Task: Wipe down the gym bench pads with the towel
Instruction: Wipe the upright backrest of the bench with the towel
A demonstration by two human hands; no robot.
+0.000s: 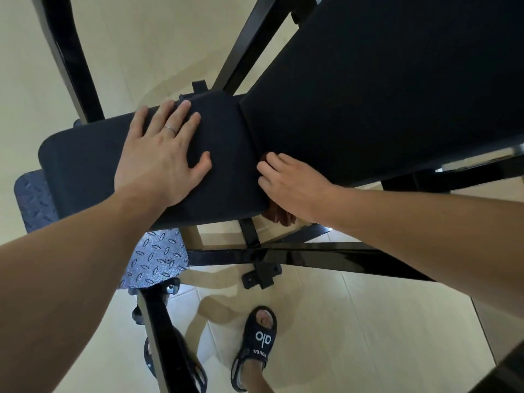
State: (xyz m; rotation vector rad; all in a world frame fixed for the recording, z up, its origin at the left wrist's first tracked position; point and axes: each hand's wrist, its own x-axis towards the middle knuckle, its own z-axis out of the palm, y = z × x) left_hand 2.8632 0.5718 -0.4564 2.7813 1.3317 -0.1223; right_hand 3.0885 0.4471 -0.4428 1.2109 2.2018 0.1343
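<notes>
The left hand [163, 154] lies flat and spread wide on the black padded seat cushion [136, 165] of the gym bench, palm down, fingers splayed, gripping nothing. The right hand [292, 184] presses a reddish-brown towel [280, 215] into the near end of the gap between that seat pad and the long black backrest pad [382, 89], fingers curled over the cloth. Most of the towel is hidden under the hand; a bunched bit hangs below the pad edge.
</notes>
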